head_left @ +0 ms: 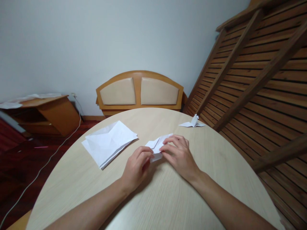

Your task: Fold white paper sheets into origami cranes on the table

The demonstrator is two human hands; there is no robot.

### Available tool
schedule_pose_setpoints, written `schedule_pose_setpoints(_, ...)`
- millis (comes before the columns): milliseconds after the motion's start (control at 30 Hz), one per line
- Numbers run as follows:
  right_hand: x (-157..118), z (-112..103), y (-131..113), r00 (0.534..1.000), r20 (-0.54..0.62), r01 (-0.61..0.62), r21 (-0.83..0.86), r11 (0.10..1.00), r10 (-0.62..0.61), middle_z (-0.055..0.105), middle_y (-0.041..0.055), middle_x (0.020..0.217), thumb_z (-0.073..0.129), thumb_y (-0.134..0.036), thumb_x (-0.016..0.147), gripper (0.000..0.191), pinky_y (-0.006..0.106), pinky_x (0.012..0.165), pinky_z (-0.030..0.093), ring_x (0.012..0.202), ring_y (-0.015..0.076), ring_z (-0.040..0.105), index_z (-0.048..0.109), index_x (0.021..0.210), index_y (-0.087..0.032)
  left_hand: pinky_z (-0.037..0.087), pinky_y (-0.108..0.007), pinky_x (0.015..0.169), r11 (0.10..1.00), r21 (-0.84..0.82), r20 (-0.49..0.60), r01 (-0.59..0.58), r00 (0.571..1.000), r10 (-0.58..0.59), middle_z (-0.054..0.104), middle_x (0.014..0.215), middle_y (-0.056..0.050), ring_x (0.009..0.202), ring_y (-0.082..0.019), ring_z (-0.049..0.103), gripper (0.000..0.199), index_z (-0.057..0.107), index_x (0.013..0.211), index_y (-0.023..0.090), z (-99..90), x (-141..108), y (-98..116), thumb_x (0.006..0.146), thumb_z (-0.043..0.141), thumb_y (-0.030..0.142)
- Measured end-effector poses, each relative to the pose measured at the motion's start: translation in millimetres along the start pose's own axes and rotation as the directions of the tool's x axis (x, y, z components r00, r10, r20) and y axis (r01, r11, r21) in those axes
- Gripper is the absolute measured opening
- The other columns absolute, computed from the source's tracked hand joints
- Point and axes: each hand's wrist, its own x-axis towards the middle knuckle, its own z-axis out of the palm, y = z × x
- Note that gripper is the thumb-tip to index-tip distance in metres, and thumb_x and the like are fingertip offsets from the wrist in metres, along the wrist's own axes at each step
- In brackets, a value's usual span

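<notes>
Between my two hands is a partly folded piece of white paper (pixel 157 144), just over the round table (pixel 168 198). Its left edge is pinched by my left hand (pixel 137 162), with the thumb hidden below the curled fingers. On the other side my right hand (pixel 177 154) grips the paper, its fingertips resting on the upper face and right edge. Part of the paper is covered by the fingers. To the left lies a stack of white paper sheets (pixel 110 143), creased and slightly fanned. A finished-looking paper crane (pixel 193 122) with spread wings stands toward the back right of the table.
Past the table's far edge stands a wooden headboard (pixel 137 91) with two cream panels. A slatted wooden frame (pixel 254 80) leans at the right. At the left are a low wooden cabinet (pixel 55 115) and a white cable (pixel 51 156) running along the floor.
</notes>
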Motion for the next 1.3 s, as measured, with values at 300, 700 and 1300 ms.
schedule_pose_setpoints(300, 3, -7, 11, 0.982, 0.038, 0.182, 0.091, 0.979, -0.186, 0.074, 0.0036, 0.095, 0.062, -0.019, 0.094, 0.012, 0.040, 0.083, 0.049, 0.093, 0.0223, 0.064, 0.071, 0.092, -0.027, 0.049, -0.035, 0.090, 0.948, -0.205, -0.071, 0.245, 0.962, -0.264, 0.063, 0.106, -0.009, 0.101, -0.020, 0.060, 0.014, 0.058, 0.107, 0.020, -2.9, 4, 7, 0.097, 0.049, 0.019)
schedule_pose_setpoints(700, 3, -9, 7, 0.962, 0.067, 0.238, 0.260, 0.936, -0.264, 0.074, 0.0052, 0.102, 0.059, -0.016, 0.093, 0.015, 0.046, 0.091, 0.055, 0.106, 0.0239, 0.067, 0.069, 0.091, -0.027, 0.051, -0.035, 0.084, 0.900, -0.181, -0.058, 0.397, 0.909, -0.413, 0.071, 0.100, -0.008, 0.093, -0.021, 0.064, 0.013, 0.066, 0.102, 0.019, 2.3, 5, -2, 0.091, 0.062, 0.024)
schedule_pose_setpoints(1300, 1, -2, 4, 0.981, 0.124, 0.145, 0.027, 0.989, -0.147, 0.071, 0.0061, 0.103, 0.060, -0.010, 0.085, 0.026, 0.043, 0.085, 0.045, 0.098, 0.0246, 0.060, 0.073, 0.103, -0.022, 0.045, -0.027, 0.068, 0.794, -0.298, -0.105, 0.530, 0.808, -0.580, 0.067, 0.084, -0.003, 0.077, -0.017, 0.061, 0.017, 0.066, 0.094, 0.019, 1.5, 6, -4, 0.093, 0.051, 0.026)
